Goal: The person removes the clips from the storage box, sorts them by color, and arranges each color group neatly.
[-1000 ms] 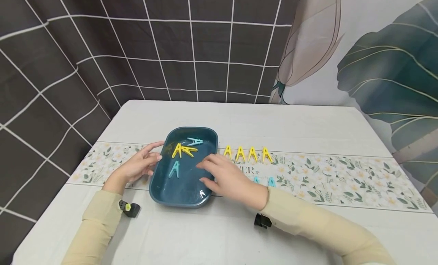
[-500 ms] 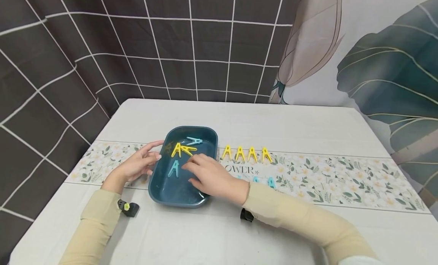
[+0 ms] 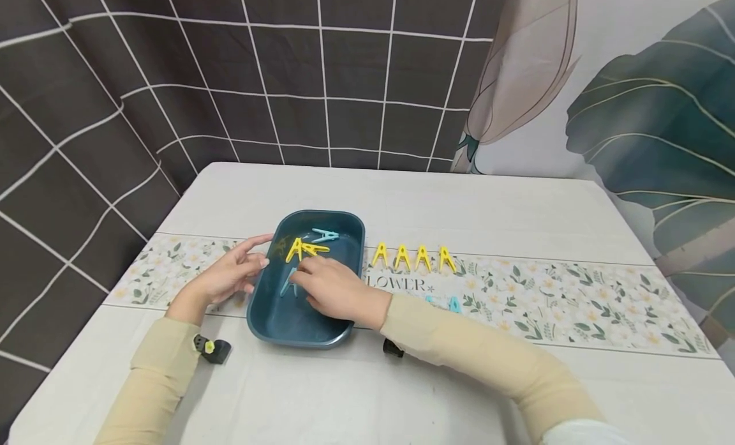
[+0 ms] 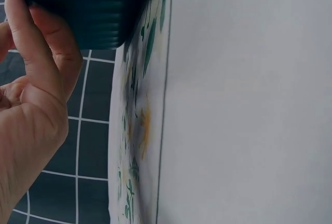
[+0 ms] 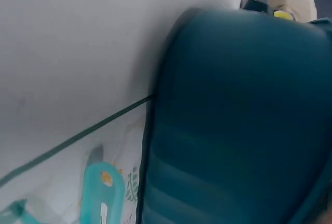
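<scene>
Right hand (image 3: 330, 286) inside dark teal tray (image 3: 275, 322), fingers curled on teal clothespin (image 3: 287, 285); grip unclear. Left hand (image 3: 230, 276), fingers relaxed, touching tray's left rim.

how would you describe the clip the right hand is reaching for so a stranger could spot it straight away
Find the dark teal tray left of centre on the white table. Inside it, the right hand reaches down onto a teal clothespin lying near the tray's middle. The two yellow pins and the other teal pin lie nearer the far rim, untouched.
</scene>
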Available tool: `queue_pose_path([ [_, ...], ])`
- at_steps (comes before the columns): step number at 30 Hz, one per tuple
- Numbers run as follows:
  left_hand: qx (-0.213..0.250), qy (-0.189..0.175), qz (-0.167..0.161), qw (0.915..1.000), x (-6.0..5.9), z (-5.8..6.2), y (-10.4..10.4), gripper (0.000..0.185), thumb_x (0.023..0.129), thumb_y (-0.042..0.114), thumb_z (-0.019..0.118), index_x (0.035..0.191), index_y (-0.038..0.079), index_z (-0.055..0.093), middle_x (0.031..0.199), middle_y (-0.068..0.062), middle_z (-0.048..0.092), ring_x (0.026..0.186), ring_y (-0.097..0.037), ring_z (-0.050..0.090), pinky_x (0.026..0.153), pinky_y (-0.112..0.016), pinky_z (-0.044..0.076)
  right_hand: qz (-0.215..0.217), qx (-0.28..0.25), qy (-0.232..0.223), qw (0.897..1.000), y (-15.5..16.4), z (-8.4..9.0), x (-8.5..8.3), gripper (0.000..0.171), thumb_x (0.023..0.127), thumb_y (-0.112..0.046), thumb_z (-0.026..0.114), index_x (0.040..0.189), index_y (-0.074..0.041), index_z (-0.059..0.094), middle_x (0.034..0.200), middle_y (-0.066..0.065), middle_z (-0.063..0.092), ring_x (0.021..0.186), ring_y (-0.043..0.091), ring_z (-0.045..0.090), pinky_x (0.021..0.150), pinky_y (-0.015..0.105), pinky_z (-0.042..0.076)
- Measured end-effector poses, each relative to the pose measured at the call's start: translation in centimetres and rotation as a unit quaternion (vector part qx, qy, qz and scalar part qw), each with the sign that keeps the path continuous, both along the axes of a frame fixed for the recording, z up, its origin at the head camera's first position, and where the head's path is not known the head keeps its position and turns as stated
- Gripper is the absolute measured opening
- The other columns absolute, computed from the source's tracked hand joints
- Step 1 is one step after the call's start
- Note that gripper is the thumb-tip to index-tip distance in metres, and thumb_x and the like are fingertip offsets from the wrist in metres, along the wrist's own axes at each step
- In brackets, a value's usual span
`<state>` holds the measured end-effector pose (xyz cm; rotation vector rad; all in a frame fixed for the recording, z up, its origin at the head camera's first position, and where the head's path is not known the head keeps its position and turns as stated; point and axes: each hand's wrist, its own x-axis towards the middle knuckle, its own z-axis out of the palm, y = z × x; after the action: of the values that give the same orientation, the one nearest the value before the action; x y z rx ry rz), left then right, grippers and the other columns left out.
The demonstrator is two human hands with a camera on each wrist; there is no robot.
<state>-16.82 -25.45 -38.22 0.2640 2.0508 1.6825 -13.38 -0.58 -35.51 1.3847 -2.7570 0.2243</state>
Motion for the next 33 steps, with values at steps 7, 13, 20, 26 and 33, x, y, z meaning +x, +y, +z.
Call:
queue_pose_path([
  [7,0.004,-0.002,-0.001,1.0000,-0.2,0.1,0.0,0.062,0.099,0.014,0.051,0.151,0.010,0.017,0.097,0.004,0.062,0.073,-0.004,0.058,0.052,-0.019,0.051,0.004,0.031,-0.018,0.999,-0.8,-0.5,-0.6,0.037,0.092,-0.015,0.061,0.129,-0.014,0.058,0.120,0.002,0.058,0.111,0.014,0.055,0.095,0.026,0.046],
  [13,0.013,0.000,-0.006,0.9999,-0.1,-0.2,-0.1,0.062,0.099,0.013,0.049,0.151,0.009,0.016,0.093,0.004,0.061,0.074,-0.004,0.059,0.051,-0.019,0.052,0.018,0.033,-0.018,0.999,-1.3,-1.3,-1.2,0.038,0.097,-0.013,0.052,0.135,-0.015,0.053,0.131,0.003,0.054,0.121,0.014,0.051,0.104,0.025,0.041],
  [20,0.028,0.005,-0.019,0.9994,-0.1,-0.3,-0.2,0.061,0.100,0.012,0.048,0.151,0.009,0.015,0.097,0.006,0.064,0.076,-0.004,0.062,0.052,-0.019,0.052,0.033,0.068,-0.034,0.997,-1.7,-2.0,-1.8,0.041,0.100,-0.014,0.047,0.141,-0.019,0.046,0.146,0.005,0.042,0.136,0.018,0.038,0.112,0.031,0.033],
  [26,0.048,0.006,-0.027,0.9985,-0.1,-0.2,-0.4,0.059,0.100,0.010,0.047,0.150,0.011,0.016,0.101,0.004,0.066,0.079,-0.006,0.065,0.052,-0.019,0.053,0.020,0.105,-0.049,0.993,-2.1,-1.8,-1.8,0.043,0.101,-0.016,0.046,0.143,-0.021,0.043,0.151,0.005,0.036,0.141,0.020,0.031,0.114,0.034,0.029],
  [33,0.050,-0.003,-0.023,0.9985,-0.1,-0.3,-0.4,0.057,0.100,0.010,0.047,0.149,0.014,0.020,0.097,0.005,0.063,0.076,-0.004,0.063,0.052,-0.018,0.053,0.016,0.117,-0.052,0.992,-2.2,-2.0,-1.8,0.038,0.102,-0.020,0.042,0.140,-0.020,0.048,0.145,0.003,0.044,0.136,0.019,0.038,0.113,0.034,0.032],
])
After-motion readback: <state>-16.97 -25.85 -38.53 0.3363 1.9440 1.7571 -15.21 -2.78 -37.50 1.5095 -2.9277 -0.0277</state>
